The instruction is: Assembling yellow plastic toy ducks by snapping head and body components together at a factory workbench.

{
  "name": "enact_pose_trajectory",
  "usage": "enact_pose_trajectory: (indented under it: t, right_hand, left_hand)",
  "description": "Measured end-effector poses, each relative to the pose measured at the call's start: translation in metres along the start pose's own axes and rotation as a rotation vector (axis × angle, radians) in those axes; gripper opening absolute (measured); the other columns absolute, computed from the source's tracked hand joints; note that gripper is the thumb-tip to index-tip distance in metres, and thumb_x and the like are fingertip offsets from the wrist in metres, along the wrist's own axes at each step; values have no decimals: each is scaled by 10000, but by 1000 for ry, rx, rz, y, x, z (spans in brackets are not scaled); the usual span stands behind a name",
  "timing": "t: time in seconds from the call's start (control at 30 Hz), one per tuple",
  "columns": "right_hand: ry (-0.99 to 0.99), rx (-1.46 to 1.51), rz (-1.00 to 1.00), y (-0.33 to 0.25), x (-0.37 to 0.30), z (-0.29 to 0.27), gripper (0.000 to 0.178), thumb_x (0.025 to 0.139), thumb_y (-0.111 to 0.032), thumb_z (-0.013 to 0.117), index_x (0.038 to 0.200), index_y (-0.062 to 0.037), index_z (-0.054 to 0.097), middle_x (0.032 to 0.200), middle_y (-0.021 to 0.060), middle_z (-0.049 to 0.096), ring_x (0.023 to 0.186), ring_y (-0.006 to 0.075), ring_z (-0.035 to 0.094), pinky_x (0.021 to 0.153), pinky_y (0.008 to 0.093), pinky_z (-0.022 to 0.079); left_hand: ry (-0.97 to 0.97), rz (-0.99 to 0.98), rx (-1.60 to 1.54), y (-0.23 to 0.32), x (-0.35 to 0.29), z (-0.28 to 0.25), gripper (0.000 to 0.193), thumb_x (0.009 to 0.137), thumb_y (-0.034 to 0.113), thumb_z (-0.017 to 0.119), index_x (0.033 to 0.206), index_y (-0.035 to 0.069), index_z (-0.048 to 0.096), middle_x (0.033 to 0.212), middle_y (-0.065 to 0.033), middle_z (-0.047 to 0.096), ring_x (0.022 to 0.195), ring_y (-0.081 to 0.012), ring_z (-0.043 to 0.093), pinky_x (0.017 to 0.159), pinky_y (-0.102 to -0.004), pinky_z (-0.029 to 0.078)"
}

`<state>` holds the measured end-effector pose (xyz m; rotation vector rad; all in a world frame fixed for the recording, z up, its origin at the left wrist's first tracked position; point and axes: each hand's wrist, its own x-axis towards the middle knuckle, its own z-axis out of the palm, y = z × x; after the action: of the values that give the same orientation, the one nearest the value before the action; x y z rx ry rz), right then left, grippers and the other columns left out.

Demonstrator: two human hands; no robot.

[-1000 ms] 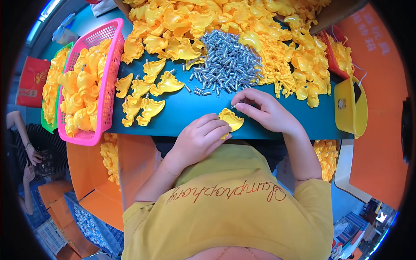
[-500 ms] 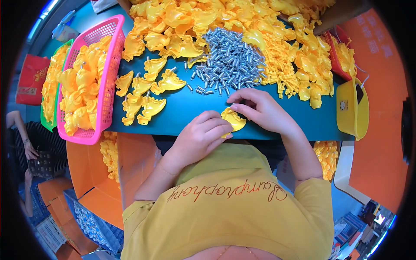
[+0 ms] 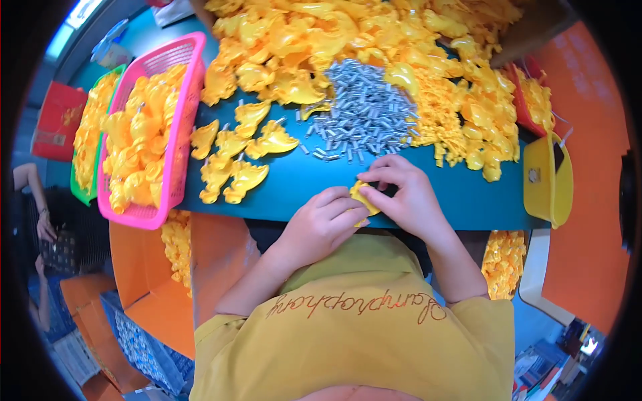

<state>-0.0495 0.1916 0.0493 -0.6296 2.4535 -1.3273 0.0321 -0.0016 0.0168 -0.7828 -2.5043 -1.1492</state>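
A small yellow plastic piece (image 3: 363,196) is held between my two hands near the front edge of the teal table. My left hand (image 3: 328,219) grips it from the left with fingers curled round it and hides part of it. From the right, the thumb and fingers of my right hand (image 3: 403,194) pinch its upper end. Whether a metal pin is at that end cannot be made out. Just beyond my hands lies a heap of small silver metal cylinders (image 3: 368,110). Several curved yellow shell pieces (image 3: 246,179) with metal pins sticking out lie left of my hands.
Large yellow shells (image 3: 281,40) pile up at the back, with small yellow parts (image 3: 438,110) right of the cylinders. A pink basket (image 3: 177,167) of yellow pieces stands left, a yellow bin (image 3: 562,180) right. Another person's hand (image 3: 45,228) shows at far left.
The view has shifted, so the table sits slightly lower and further right. My right hand has closed further over the yellow piece, which now shows less and looks turned.
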Motion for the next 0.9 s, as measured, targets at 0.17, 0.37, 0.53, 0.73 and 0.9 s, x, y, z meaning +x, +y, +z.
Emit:
enact_pose_trajectory:
  t: [0.17,0.37,0.53,0.73,0.9]
  right_hand:
    - [-22,35,-331,23,-1,11,235,854,-98,781,1084,-59,753,1072,82,689,881,217,673,777,340,555]
    - [-11,181,-214,18,-3,10,314,831,-122,802,1116,-73,678,1049,58,697,860,205,645,811,352,549]
    - [-9,86,-334,30,-9,2,269,848,-122,792,1092,-65,694,1090,66,698,940,216,666,843,355,546]
    - [641,-42,139,47,-26,-70,231,899,-186,799,1069,-50,723,760,3,666,666,50,573,611,226,493]
    - [705,-546,189,81,-25,-92,436,832,-243,842,1192,-60,678,795,27,651,626,108,556,596,270,473]
  left_hand:
    - [23,-170,-65,9,6,-19,612,691,229,934,1219,82,660,1184,-81,694,1130,-313,620,985,-433,494]
    - [-110,-233,144,14,15,-26,828,583,416,957,1287,106,651,1263,-61,662,1129,-288,580,1021,-429,389]
    - [-98,-217,154,14,19,-18,712,601,408,942,1209,126,702,1227,-43,682,1052,-247,596,996,-406,377]
    - [-82,-265,170,17,15,-17,721,592,372,940,1214,114,681,1161,-42,694,1032,-251,585,986,-394,382]
    - [-57,-290,139,17,18,-12,729,599,343,946,1230,116,660,1117,-36,683,1021,-251,589,984,-383,382]
